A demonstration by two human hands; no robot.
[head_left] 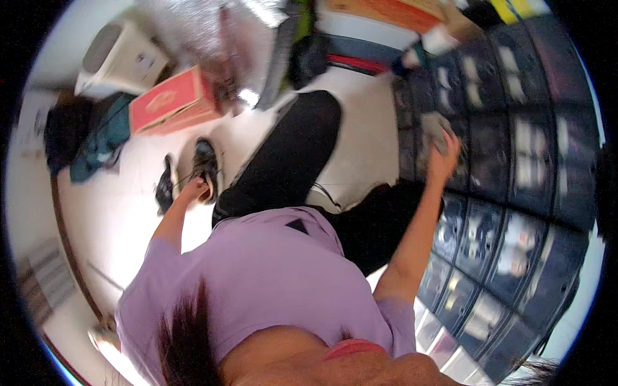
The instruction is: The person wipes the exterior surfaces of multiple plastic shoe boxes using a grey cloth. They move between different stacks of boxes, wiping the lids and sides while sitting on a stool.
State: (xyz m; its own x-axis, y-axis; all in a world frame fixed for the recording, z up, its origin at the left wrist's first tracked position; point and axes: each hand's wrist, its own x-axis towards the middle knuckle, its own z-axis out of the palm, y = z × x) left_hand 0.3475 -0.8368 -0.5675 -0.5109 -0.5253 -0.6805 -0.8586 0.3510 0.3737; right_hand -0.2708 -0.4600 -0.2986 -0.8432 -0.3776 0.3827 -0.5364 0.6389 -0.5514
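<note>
My left hand (pixel 194 189) is closed at the heel opening of a black lace-up shoe (pixel 205 157) with a pale sole. The mate, another black shoe (pixel 166 185), sits just left of it on the light floor. Out to the right, my right hand (pixel 445 154) grips a crumpled grey cloth (pixel 436 127), its fingers wrapped round the lower part. That cloth is in front of a wall of dark, clear-fronted shoe boxes (pixel 488 164); whether it touches them I cannot tell. Some blur softens both hands.
A red carton (pixel 168 101) and a white bin (pixel 122 61) stand at the far left, near a dark teal cloth bag (pixel 103 141). Shiny silver sheeting (pixel 193 38) hangs behind. An orange box (pixel 386 14) lies at the back. My bent knee (pixel 315 109) rises between my hands.
</note>
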